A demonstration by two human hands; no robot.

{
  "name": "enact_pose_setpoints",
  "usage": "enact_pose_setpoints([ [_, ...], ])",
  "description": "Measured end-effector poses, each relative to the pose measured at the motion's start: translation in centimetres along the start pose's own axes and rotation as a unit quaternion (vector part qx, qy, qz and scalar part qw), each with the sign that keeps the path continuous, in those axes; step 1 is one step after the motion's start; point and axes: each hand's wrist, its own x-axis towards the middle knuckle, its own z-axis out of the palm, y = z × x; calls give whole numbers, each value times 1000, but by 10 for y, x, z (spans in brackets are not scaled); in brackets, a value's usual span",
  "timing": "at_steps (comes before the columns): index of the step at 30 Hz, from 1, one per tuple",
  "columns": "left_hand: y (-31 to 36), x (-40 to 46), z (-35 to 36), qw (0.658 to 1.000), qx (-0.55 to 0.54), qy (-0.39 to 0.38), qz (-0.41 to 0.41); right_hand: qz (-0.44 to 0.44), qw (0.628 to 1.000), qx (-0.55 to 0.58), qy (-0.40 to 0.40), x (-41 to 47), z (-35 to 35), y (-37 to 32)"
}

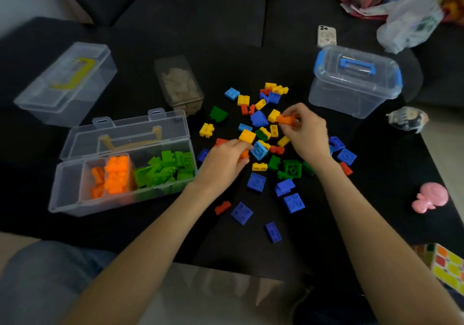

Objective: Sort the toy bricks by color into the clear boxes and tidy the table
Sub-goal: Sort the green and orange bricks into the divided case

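Loose toy bricks (263,133) in yellow, blue, green, red and orange lie scattered over the middle of the black table (150,234). My right hand (305,130) pinches an orange brick (286,119) just above the pile. My left hand (223,162) grips a small orange brick (244,153) at the pile's left edge. An open clear box (75,199) on the left holds orange bricks (115,174) in one compartment and green bricks (168,167) in the one beside it.
A closed clear box with a yellow handle (67,83) sits at the back left, a blue-handled clear tub (356,81) at the back right. A small case of beige pieces (179,84), a phone (326,36), a pink toy (430,197) and a puzzle cube (449,264) lie around.
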Motion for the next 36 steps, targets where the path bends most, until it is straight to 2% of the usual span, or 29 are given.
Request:
enact_pose_setpoints([
  [1,2,-9,-13,999,-35,25,-2,15,997,76,-8,-9,-4,-13],
  [3,3,-31,-42,992,-101,75,-21,41,968,238,-68,-28,-5,-47],
  [5,-9,-58,-73,983,-128,120,-52,22,947,291,-137,-45,9,-84],
  [10,-80,-138,-139,954,-109,204,-189,-146,955,147,-214,-66,73,-170],
  [14,-119,-172,-158,942,-138,165,-257,-237,928,71,-279,-66,116,-224],
  [18,-129,-168,-155,960,-82,122,-239,-214,919,-6,-330,-57,148,-247],
  [21,-131,-162,-154,970,-24,99,-220,-193,925,-40,-325,-53,162,-259],
  [25,-131,-158,-150,962,-17,128,-241,-170,925,-84,-330,-48,170,-268],
  [28,-135,-160,-141,964,15,160,-214,-188,913,-122,-340,-47,173,-270],
  [32,-142,-167,-143,956,-15,205,-208,-189,908,-136,-347,-45,175,-270],
  [36,-146,-166,-146,966,2,167,-199,-172,903,-119,-377,-43,173,-270],
])
